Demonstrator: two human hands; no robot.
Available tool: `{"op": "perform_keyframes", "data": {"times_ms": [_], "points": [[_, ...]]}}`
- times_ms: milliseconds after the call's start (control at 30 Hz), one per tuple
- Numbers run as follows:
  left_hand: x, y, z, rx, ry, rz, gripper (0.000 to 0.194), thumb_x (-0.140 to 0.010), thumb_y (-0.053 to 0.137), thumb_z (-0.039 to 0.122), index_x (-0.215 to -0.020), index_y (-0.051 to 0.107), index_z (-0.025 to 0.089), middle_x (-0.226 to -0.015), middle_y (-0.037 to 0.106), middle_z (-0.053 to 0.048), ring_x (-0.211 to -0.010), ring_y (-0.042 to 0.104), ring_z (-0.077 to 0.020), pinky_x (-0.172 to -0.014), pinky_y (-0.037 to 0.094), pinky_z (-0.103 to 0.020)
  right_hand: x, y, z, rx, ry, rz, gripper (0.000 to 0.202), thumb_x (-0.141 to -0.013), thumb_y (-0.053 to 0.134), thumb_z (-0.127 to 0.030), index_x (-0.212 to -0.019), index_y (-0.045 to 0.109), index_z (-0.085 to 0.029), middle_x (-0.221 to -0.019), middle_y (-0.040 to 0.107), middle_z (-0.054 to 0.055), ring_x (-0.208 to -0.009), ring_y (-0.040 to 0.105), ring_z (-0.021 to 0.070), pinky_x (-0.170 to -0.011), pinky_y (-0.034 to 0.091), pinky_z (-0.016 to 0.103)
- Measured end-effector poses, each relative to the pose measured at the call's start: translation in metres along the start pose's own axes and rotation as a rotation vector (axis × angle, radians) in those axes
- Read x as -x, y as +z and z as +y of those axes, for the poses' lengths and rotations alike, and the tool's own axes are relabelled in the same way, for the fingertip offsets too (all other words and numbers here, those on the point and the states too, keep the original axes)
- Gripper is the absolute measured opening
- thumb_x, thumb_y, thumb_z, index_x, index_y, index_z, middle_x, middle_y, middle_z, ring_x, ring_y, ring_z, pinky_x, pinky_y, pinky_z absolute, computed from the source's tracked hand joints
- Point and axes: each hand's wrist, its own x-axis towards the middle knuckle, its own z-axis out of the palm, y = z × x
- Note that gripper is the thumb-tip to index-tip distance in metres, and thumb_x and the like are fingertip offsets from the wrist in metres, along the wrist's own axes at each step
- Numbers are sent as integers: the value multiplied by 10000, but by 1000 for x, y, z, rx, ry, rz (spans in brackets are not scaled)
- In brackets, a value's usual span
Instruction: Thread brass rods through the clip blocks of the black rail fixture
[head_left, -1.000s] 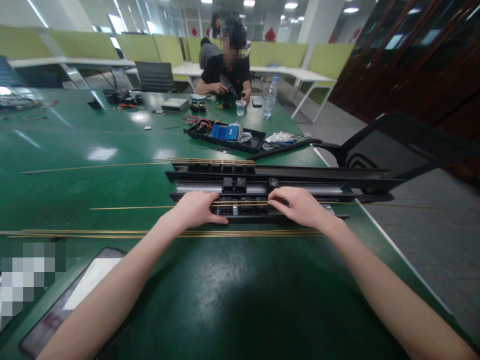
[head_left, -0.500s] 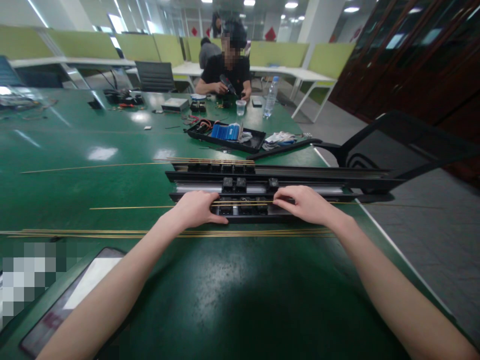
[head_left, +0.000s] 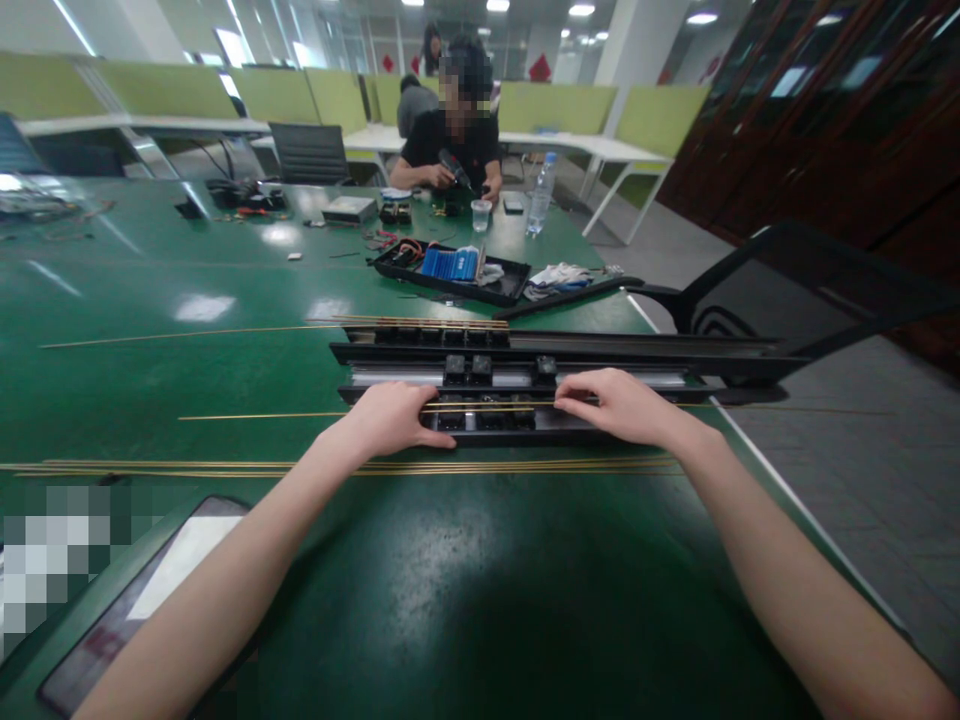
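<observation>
My left hand (head_left: 391, 416) is closed over the left part of the nearest black rail (head_left: 570, 438), thumb on its near side. Small black blocks (head_left: 493, 413) sit in the channel of that rail. Above them run thin brass-coloured rods (head_left: 259, 416), sticking out to the left and far to the right. My right hand (head_left: 619, 405) pinches a thin rod between thumb and fingertips, right of the blocks. Behind lies a second black rail (head_left: 630, 380) with a pale strip and three black blocks on it.
More thin rods (head_left: 225, 468) lie in front of the rails. A phone-like dark device (head_left: 82, 650) rests at the lower left. Beyond the rails are a black tray (head_left: 514, 285), a water bottle (head_left: 538, 198) and a seated person (head_left: 480, 140) holding a power tool. A black chair (head_left: 817, 280) stands right.
My right hand has shifted slightly right along the rail, and the right end of the rod has moved a little right too. My left hand stays in place.
</observation>
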Motion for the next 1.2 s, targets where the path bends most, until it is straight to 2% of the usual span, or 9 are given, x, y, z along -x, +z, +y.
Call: {"op": "perform_keyframes", "data": {"times_ms": [433,967,1200], "points": [[0,0,0,-21,-6,-5,743,-737,538,842,-1105,643,206,-1047,751,-131,-943,713,-330,-761,513,-359,3,-6,4,-15,44,-36,253,-939,548,-423,-891,717,-241,-846,753,21,-735,663,201,-690,460,304],[0,-2,1,-16,-12,-20,747,-736,532,846,-1098,643,203,-1059,749,-137,-952,711,-336,-770,516,-363,10,-22,6,-62,172,-106,282,-911,554,-447,-879,726,-226,-854,757,30,-759,673,218,-693,478,310],[0,0,0,3,-13,-5,739,-726,555,836,-1097,650,204,-1047,750,-136,-937,711,-337,-766,518,-365,16,-30,21,-90,230,-149,303,-880,587,-483,-850,745,-227,-831,765,22,-737,674,220,-679,486,311]]}}
